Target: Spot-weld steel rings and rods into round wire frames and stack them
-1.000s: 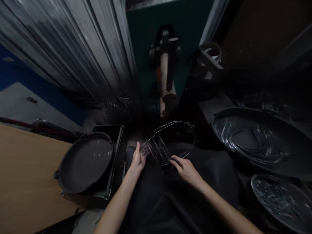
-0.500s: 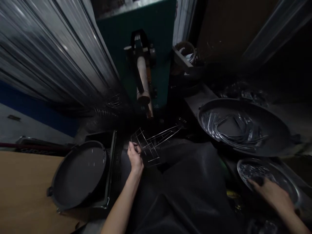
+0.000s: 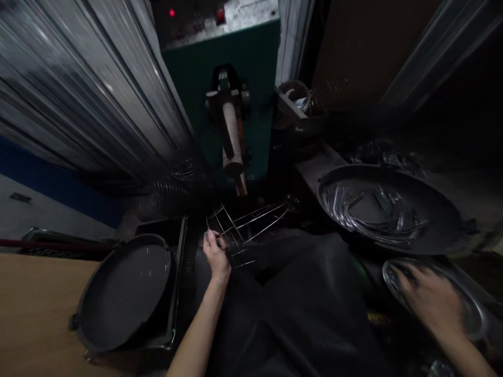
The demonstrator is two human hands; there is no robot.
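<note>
My left hand [image 3: 216, 254] is closed on the near left end of a thin wire rack [image 3: 239, 230], holding it above a dark cloth [image 3: 291, 303] over my lap. The rack has bent cross wires at the left and a long loop reaching right. Off to the right, my right hand [image 3: 432, 301] is over a round metal bowl [image 3: 477, 309]. Its fingers dip inside the bowl's left part and are smeared by motion, so what they hold, if anything, does not show. The hand hides most of the bowl's contents.
Ahead stands a green machine [image 3: 184, 68] with a jutting cylindrical arm [image 3: 232, 133] and a red light [image 3: 172, 12]. A wide dark pan [image 3: 440, 220] at right holds bent wires [image 3: 338, 204]. Another round dark pan [image 3: 126, 293] sits at left beside a cardboard surface [image 3: 35, 309].
My right hand has moved slightly up and farther over the bowl. My left hand still holds the wire rack, which has tilted a little. The view has tipped up, showing the machine's red light.
</note>
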